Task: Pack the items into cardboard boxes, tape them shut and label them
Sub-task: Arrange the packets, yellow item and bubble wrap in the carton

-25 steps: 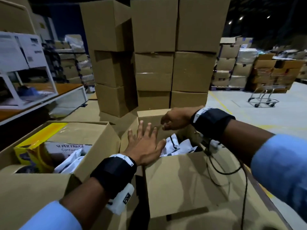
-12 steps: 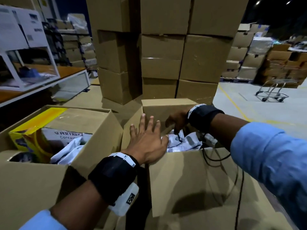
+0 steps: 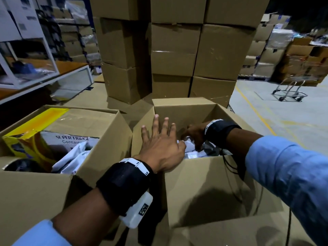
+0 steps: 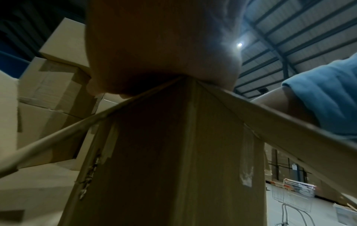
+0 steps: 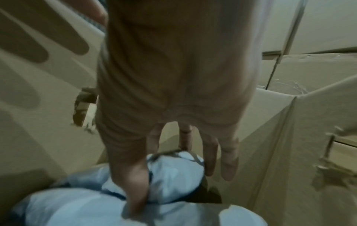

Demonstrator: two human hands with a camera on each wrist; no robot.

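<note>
Now settle the white packets [image 3: 193, 153] low in the open box [image 3: 204, 190], centre frame. Your right hand [image 3: 195, 137] has its grip pinching one packet; the left hand [image 3: 159, 146] lies flat, released, steadying the near corner. Press evenly so flaps close.

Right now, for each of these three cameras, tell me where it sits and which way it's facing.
Head: on the head, looking forward and down at the open box and the left hand, right hand and forearms.
Left wrist: under the left hand, looking up along the box corner toward the roof; the blue sleeve shows.
Right wrist: above the right hand, looking down into the box at white bags.
Shared: head and right wrist both show the white bags.
</note>
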